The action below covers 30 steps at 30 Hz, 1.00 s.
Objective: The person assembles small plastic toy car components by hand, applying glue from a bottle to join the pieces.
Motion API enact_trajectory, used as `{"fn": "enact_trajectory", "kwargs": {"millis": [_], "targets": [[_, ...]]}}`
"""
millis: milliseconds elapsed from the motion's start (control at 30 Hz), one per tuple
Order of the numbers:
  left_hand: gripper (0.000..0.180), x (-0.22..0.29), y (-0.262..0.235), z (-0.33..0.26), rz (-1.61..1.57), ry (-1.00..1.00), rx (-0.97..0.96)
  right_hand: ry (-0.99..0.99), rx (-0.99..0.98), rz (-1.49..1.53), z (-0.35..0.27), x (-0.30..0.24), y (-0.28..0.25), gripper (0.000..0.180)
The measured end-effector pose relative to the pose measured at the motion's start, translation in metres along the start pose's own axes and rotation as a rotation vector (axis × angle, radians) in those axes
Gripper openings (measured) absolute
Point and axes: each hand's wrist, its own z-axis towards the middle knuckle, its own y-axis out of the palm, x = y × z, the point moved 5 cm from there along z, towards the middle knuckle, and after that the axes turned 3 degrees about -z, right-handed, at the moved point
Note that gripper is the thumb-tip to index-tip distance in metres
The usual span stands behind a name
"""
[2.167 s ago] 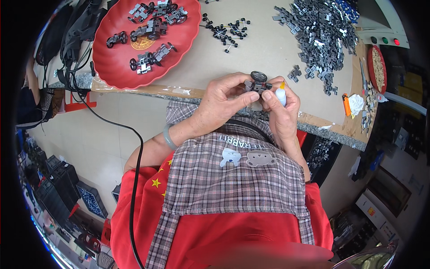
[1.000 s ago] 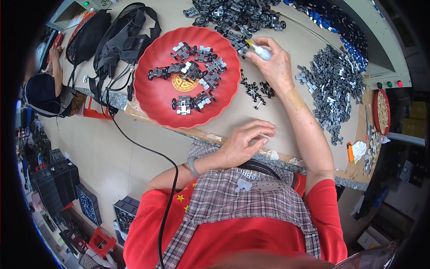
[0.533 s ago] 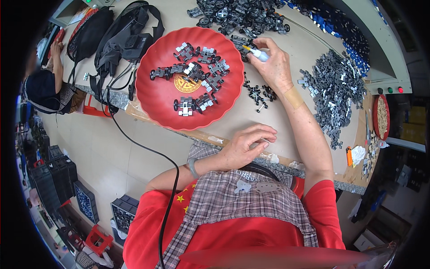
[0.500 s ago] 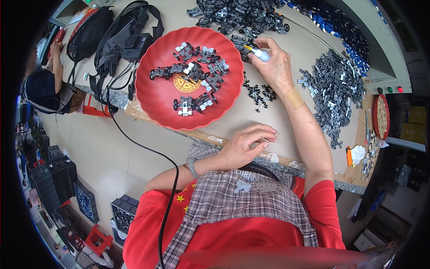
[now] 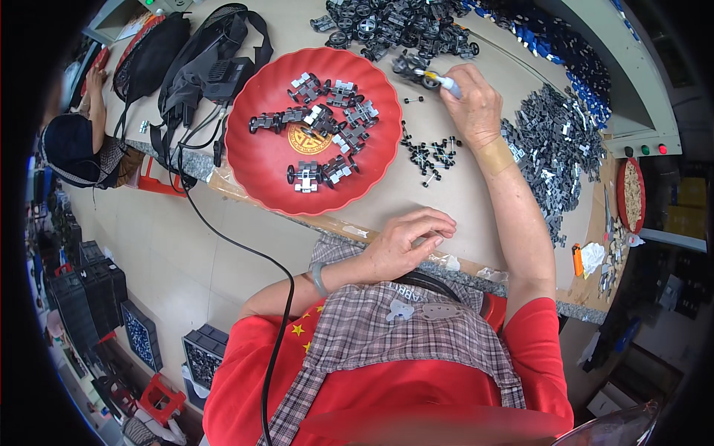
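My right hand (image 5: 473, 100) is closed around a small white squeeze bottle (image 5: 451, 87) with a yellow tip, reaching over the far part of the table. That tip is at a black wheeled toy-car chassis (image 5: 409, 68), which looks slightly blurred; whether they touch I cannot tell. Just below lie several small wheel axles (image 5: 431, 157), black at the ends. At the table's near edge my left hand (image 5: 413, 236) rests with nothing in it, fingers loosely stretched to the right. Left of my right hand, a red scalloped dish (image 5: 253, 178) holds several grey-and-black wheeled chassis (image 5: 305, 176).
Black wheeled parts (image 5: 401, 26) are heaped at the back, grey plastic pieces (image 5: 558, 141) at the right. An orange lighter (image 5: 577, 260) lies near the right edge. Black bags (image 5: 201, 67) and a black cable (image 5: 223, 238) are on the left. Another person's arm (image 5: 95, 111) shows far left.
My right hand has shifted right with the squeeze bottle, uncovering a small axle and more of the axle pile. My left hand has hardly moved.
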Motion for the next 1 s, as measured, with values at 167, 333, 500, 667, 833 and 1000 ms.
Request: {"fn": "enact_trajectory", "kwargs": {"millis": [167,333,500,667,833,1000], "targets": [[0.020,-0.001,0.000,0.000,-0.035,-0.015,-0.002,0.101,0.070,0.067,0.000,0.025,-0.015,0.010],[0.019,0.007,-0.002,0.001,-0.020,0.012,0.022,0.802,-0.188,0.683,-0.011,0.077,0.006,0.019],[0.021,-0.003,-0.001,0.002,-0.278,-0.102,0.017,0.858,-0.056,0.787,-0.015,0.078,0.001,0.017],[0.020,-0.001,-0.002,0.004,-0.362,-0.164,0.021,0.966,0.107,0.866,-0.023,0.091,0.000,0.016],[0.019,-0.003,0.001,0.006,-0.406,-0.188,0.035,0.498,0.318,0.265,-0.013,0.077,-0.024,0.017],[0.019,-0.005,-0.001,0.014,-0.424,-0.143,0.068,0.433,0.438,0.284,-0.013,0.066,-0.044,0.017]]}}
